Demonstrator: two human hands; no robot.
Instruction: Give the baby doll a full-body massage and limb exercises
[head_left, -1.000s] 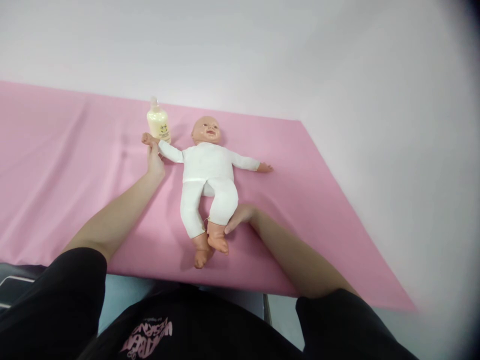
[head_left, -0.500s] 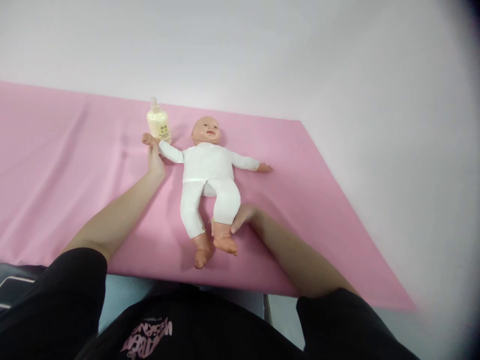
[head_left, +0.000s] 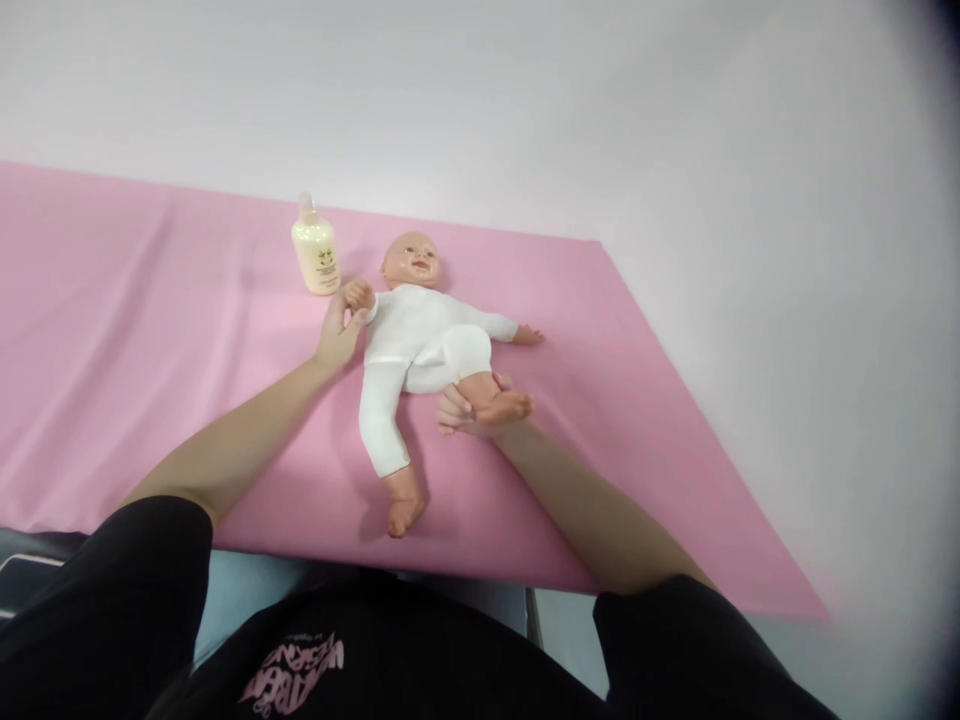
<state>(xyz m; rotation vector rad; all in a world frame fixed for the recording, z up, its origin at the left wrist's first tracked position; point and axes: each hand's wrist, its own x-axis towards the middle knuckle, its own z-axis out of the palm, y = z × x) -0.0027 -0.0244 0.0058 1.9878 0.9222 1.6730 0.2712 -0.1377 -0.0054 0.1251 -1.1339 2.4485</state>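
A baby doll [head_left: 412, 320] in a white cloth suit lies on its back on the pink sheet, head away from me. My left hand [head_left: 341, 335] is closed around the doll's wrist on the left side, and that arm is bent in toward its chest. Around the lower leg on the right side, my right hand [head_left: 469, 405] is wrapped, with the leg lifted and bent toward the belly. The doll's other leg lies straight toward me, and its other arm stretches out to the right. Just behind my left hand stands a pale yellow pump bottle [head_left: 316, 250].
The pink sheet [head_left: 150, 380] covers the table, with creases at the left. A white surface [head_left: 480, 110] lies beyond its far edge. At the lower left, a dark object with a pale rim [head_left: 30, 580] is partly visible.
My left hand has brought the doll's arm inward from its outstretched position. My right hand has raised and bent the doll's leg up toward its belly.
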